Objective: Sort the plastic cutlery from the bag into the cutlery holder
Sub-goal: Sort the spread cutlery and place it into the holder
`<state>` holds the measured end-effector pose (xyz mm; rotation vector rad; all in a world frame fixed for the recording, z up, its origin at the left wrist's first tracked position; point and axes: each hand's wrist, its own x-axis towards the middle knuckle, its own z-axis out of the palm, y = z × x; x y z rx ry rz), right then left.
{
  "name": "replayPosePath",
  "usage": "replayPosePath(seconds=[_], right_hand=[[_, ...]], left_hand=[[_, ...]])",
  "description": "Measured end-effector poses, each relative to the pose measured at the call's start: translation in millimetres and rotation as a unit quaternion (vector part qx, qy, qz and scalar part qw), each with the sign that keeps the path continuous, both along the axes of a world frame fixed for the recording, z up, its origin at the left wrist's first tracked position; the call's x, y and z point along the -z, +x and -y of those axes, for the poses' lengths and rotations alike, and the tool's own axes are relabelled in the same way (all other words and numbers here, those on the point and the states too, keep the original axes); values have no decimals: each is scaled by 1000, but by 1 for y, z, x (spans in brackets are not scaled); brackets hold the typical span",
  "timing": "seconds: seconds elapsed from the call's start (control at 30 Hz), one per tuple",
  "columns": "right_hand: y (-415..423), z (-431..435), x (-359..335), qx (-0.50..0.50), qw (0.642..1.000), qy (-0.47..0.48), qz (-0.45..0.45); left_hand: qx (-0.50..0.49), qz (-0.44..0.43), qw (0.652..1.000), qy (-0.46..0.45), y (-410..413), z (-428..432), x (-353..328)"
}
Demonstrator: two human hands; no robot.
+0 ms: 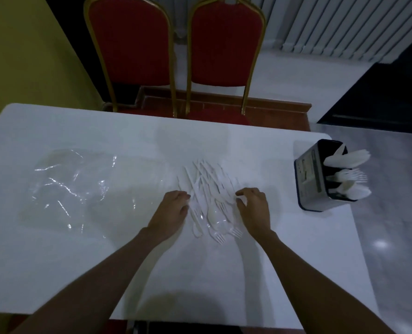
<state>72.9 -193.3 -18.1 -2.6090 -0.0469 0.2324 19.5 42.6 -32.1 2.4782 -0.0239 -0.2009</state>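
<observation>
On the table point(55, 261), cutlery point(209, 189) lies between the fingers point(244, 193), perhaps touching

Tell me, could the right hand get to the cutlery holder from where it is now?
Probably yes. The right hand sits at the cutlery pile, and the cutlery holder stands to its right near the table edge. Only bare table lies between them, so a sideways reach looks unobstructed.

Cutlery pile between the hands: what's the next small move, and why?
Probably the right hand pinches one piece off the right edge of the cutlery pile. It and the left hand flank the loose pile on the table, and neither plainly grips anything. The cutlery holder, already part filled, stands on the right hand's side. The clear bag lies off to the left.
</observation>
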Motion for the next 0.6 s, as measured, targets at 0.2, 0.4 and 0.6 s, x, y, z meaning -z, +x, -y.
replayPosePath(seconds=[0.2, 0.4, 0.6], right_hand=[[24, -10, 3, -76, 997, -5, -22], [42, -18, 8, -110, 992, -39, -54], [45, -31, 8, -124, 986, -100, -43]], left_hand=[[28, -31, 998, 53, 7, 43, 10], [12, -42, 996, 73, -3, 49, 11], [-56, -21, 997, 41, -8, 53, 7]])
